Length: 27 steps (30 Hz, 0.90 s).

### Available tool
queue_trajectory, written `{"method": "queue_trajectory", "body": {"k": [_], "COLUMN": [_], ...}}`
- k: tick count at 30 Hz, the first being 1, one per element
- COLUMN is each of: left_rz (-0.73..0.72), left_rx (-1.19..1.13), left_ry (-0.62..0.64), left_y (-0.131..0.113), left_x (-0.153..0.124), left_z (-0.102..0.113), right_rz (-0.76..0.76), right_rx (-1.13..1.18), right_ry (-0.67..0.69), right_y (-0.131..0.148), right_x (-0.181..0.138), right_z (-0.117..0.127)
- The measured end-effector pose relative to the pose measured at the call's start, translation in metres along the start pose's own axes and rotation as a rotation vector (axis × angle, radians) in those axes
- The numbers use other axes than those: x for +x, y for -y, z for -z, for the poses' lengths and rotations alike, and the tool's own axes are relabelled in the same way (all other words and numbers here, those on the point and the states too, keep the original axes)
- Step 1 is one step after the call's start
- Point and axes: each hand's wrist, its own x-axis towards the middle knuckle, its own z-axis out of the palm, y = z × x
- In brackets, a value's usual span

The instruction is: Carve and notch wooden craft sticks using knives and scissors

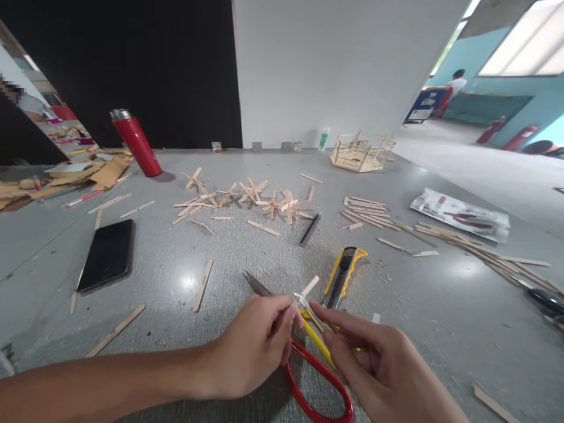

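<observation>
Two hands work low over the grey desk [440, 305]: the left hand [255, 346] has its fingers curled, pinching one short wooden stick piece [308, 286] that pokes up past its fingertips, while the right hand [379, 370] pinches the yellow-and-silver blades of one pair of red-handled scissors [317, 376], the red loop lying between and below both hands. Whether the blades touch the stick I cannot tell. One yellow utility knife [341, 276] lies just beyond the right hand, and one dark metal tool [257, 284] just beyond the left. Farther out sits a scatter of wooden sticks [247, 200] — too many and too overlapped to count. To the left of the hands lies one black phone [107, 254]; beyond it stands one red flask [136, 143]. Far ahead to the right — one stick-built frame [361, 151] and one printed plastic bag [460, 214].
</observation>
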Motion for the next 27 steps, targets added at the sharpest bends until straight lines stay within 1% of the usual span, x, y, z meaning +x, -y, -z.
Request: {"method": "queue_trajectory", "body": {"k": [3,4,6,8,11,14,17,21,25,27], "left_rz": [0.008,0.011,0.024,0.048,0.078,0.071,0.051,0.024,0.002,-0.007], "left_rx": [-0.016,-0.026,-0.052,-0.086,-0.131,-0.126,-0.096,-0.045,-0.002,0.012], "left_ry": [-0.036,-0.046,-0.067,-0.101,-0.131,-0.127,-0.115,-0.098,-0.104,-0.110], "left_y": [0.004,0.005,0.006,0.006,0.006,0.005,0.006,0.006,0.004,0.003], "left_x": [-0.002,-0.001,0.000,0.003,0.006,0.006,0.005,0.002,0.001,0.001], "left_z": [-0.004,-0.005,-0.006,-0.006,-0.005,-0.004,-0.004,-0.004,-0.003,-0.003], "right_rz": [-0.063,-0.062,-0.002,0.101,0.206,0.244,0.232,0.182,0.139,0.103], "right_rx": [0.151,0.163,0.085,-0.039,-0.162,-0.236,-0.256,-0.208,-0.151,-0.137], "right_ry": [-0.011,-0.031,-0.105,-0.147,-0.151,-0.144,-0.162,-0.183,-0.154,-0.108], "right_y": [0.000,0.000,0.000,0.001,0.004,0.006,0.006,0.004,0.000,-0.002], "right_x": [0.000,-0.001,-0.005,-0.009,-0.015,-0.015,-0.012,-0.011,-0.010,-0.009], "right_z": [-0.001,-0.001,-0.003,-0.003,-0.001,0.003,0.003,-0.003,-0.004,-0.002]}}
